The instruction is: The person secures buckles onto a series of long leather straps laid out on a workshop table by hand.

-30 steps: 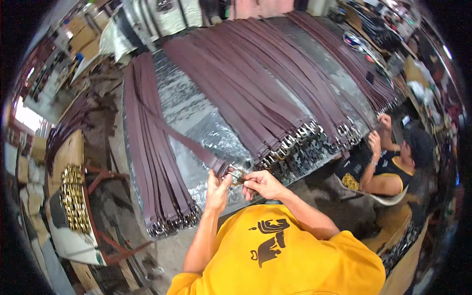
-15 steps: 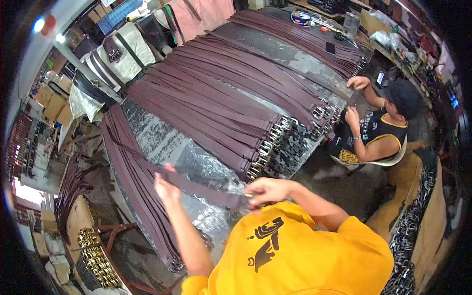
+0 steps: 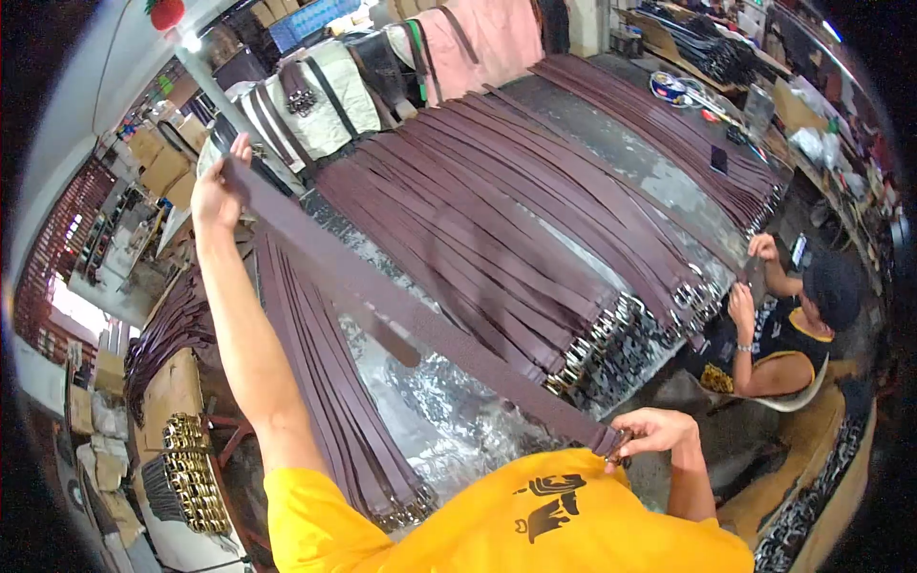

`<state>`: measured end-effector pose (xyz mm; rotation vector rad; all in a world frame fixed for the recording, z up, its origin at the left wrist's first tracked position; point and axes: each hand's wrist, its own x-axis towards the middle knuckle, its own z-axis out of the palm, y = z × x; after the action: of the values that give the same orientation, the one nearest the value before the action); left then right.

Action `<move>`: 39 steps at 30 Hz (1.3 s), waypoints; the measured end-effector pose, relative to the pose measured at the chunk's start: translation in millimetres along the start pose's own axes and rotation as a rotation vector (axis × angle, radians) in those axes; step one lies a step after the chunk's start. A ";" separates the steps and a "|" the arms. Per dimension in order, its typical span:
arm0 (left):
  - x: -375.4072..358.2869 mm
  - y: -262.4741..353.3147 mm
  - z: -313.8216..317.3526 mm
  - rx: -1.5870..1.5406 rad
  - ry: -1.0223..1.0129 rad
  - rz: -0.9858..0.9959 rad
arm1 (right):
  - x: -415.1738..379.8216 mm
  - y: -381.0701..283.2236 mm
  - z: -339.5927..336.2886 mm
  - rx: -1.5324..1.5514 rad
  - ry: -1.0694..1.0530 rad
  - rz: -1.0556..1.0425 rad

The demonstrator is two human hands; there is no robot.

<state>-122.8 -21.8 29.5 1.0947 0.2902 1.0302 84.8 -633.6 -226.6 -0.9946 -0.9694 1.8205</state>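
Note:
A dark brown belt (image 3: 420,320) is stretched diagonally across my front, above the table. My left hand (image 3: 218,191), raised at the upper left, is closed round its far end. At the lower right my right hand (image 3: 651,435) pinches the buckle end close to my yellow shirt. One more strap end hangs loose below the belt. Beneath lie rows of brown belts (image 3: 458,229) with metal buckles (image 3: 602,334) at their near ends. A narrower bundle of belts (image 3: 330,401) lies on the left part of the table.
A co-worker in a black cap (image 3: 833,286) sits at the right, hands raised at the table edge. Gold buckles (image 3: 196,473) lie on a board at the lower left. Pink cloth (image 3: 492,48) and white bags (image 3: 330,95) stand behind. Dark buckles (image 3: 812,506) line the lower right.
My left hand has moved up and away, and my right hand has moved right and down. The belt between them is now pulled out long. The camera view has shifted.

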 end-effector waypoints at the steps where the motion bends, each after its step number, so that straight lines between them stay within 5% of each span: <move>1: 10.7 -2.7 8.1 0.028 -0.006 0.009 | 5.1 -1.1 -5.0 0.017 0.037 -0.041; 12: 131.5 -51.8 66.9 -0.115 -0.255 0.048 | 49.6 -22.2 -40.2 0.081 0.348 -0.252; 14: 165.1 -81.5 41.1 0.048 0.006 -0.207 | 48.7 -16.2 -45.8 0.088 0.396 -0.245; 16: 125.3 -99.6 42.0 0.359 0.235 -0.457 | 48.4 -7.2 -58.1 0.058 0.363 -0.268; 18: 108.6 -128.8 -5.9 0.477 0.339 -0.436 | 52.7 7.7 -65.0 0.078 0.445 -0.293; 23: -73.1 -161.0 -120.9 0.415 0.090 -0.496 | 54.5 71.3 -85.2 0.107 0.739 -0.185; 24: -136.9 -143.1 -95.9 0.462 0.092 -0.514 | 54.4 72.0 -81.3 0.117 0.759 -0.197; 28: -322.5 -143.9 -160.2 0.784 0.418 -0.590 | 64.6 71.6 -72.8 0.135 0.793 -0.242; 30: -413.4 -155.9 -207.2 1.019 0.572 -0.618 | 81.8 66.3 -74.4 0.011 0.834 -0.270; 33: -506.1 -141.0 -175.4 1.577 0.816 -0.773 | 108.0 61.0 -85.1 -0.300 0.982 -0.220; 34: -527.6 -140.3 -165.2 1.806 0.837 -0.872 | 112.5 39.8 -71.0 -0.836 1.129 -0.106; 36: -564.6 -146.9 -149.0 1.868 0.885 -0.809 | 124.9 13.0 -43.0 -1.456 1.283 -0.305; 39: -587.7 -159.2 -143.4 1.944 0.930 -0.568 | 149.3 11.2 -20.1 -1.188 1.035 -0.296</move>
<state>-441.9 -420.3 -332.0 1.8312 2.5537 0.3914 47.7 -498.1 -282.3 -2.0187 -1.3318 0.1557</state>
